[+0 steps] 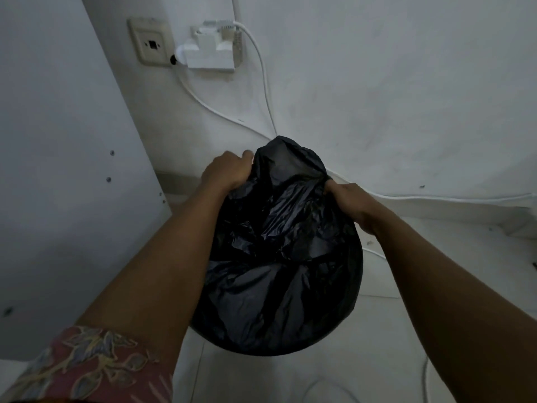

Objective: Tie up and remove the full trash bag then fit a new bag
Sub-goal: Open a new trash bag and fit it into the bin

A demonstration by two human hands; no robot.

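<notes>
Our left hand [225,170] and right hand [350,200] are each closing on a bunch of thin film at opposite sides of the black trash bag [279,257], which is sitting on the pale floor [436,330] near the wall [377,82], between our forearms. We are judging the plastic soft, slippery and easily torn, and the bulging load moderately heavy, so we are favouring the gathered neck as the place to hold. White cables [261,82] are trailing behind the bag from a plug adapter [210,53].
</notes>
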